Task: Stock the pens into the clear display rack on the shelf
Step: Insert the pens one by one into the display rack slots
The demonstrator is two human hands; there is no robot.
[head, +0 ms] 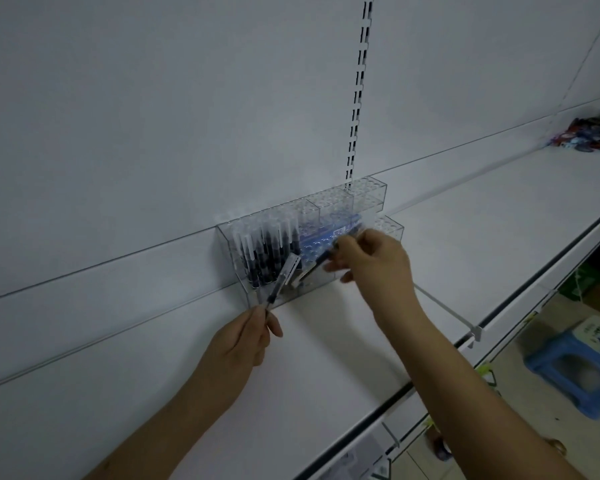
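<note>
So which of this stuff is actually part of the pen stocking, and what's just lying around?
Part of the job:
clear plastic display rack
black pens standing in it
pen in left hand
pen in right hand

Just lying about:
blue plastic stool
colourful packets far along the shelf

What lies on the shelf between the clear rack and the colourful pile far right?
Only bare white shelf between the clear rack and the colourful pile, in the head view.
</note>
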